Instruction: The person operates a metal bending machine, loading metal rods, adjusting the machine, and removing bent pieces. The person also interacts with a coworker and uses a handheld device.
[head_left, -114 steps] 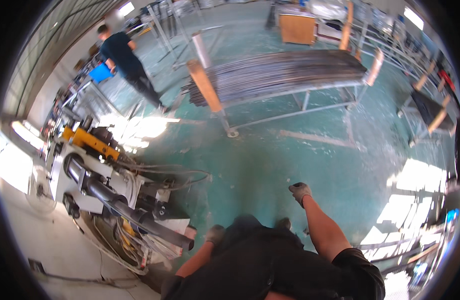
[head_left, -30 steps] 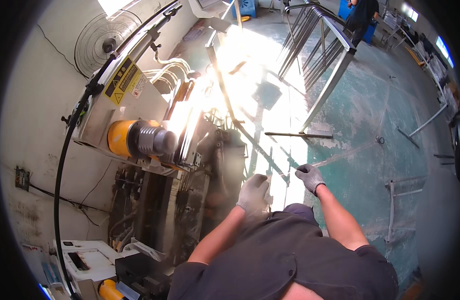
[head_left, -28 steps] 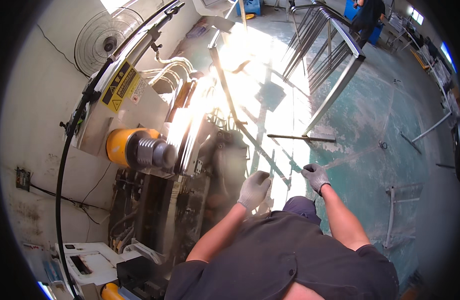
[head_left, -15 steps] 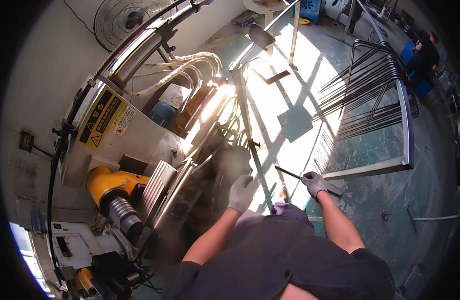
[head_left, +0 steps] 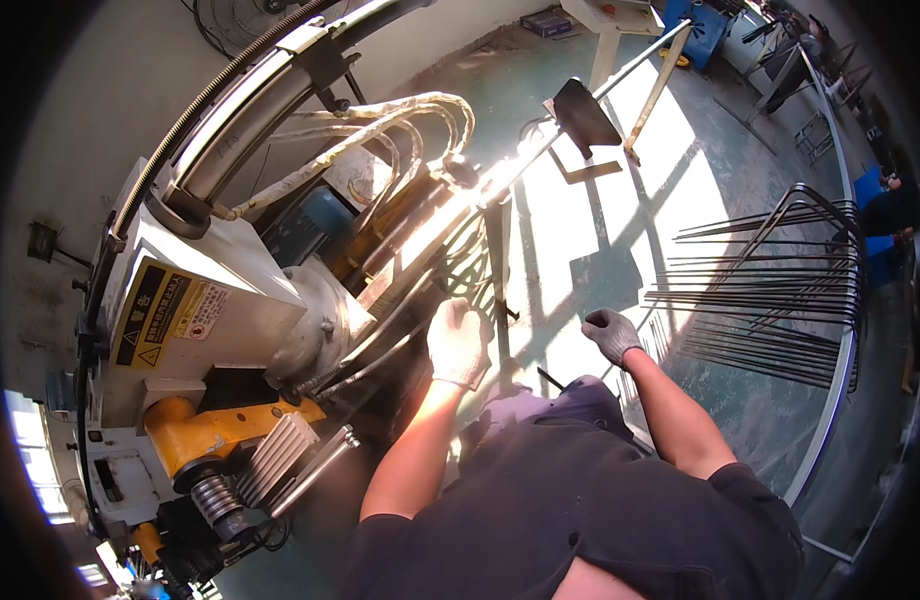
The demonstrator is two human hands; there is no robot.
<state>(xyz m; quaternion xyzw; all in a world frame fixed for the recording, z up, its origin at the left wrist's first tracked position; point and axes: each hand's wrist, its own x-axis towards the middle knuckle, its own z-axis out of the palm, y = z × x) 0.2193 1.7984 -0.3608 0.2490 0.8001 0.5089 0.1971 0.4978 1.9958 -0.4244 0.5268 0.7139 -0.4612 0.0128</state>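
My left hand (head_left: 458, 345), in a pale work glove, is closed in front of the machine's hoses. Its fingers curl inward, and whatever they may hold is hidden. My right hand (head_left: 612, 337), in a grey glove, is closed too, over the sunlit floor. Nothing shows sticking out of it, and the inside of its grip is hidden. Low between my hands, near my thigh, the end of a thin dark strip (head_left: 550, 379) shows, apart from both hands. To the right of my right hand is a rack of bent dark rods (head_left: 770, 290).
On my left stands a large machine (head_left: 210, 290) with a yellow arm (head_left: 220, 430), a blue motor (head_left: 325, 220) and wrapped hoses (head_left: 380, 115). A dark plate (head_left: 584, 117) sits on a stand ahead. A metal frame bar (head_left: 830, 410) runs along the right. Another person (head_left: 800, 65) is far off.
My view has shifted, and the machine looms larger. Both hands now appear higher in view. The thin dark bar seen in my right hand no longer shows there; my left fingers are more tightly curled.
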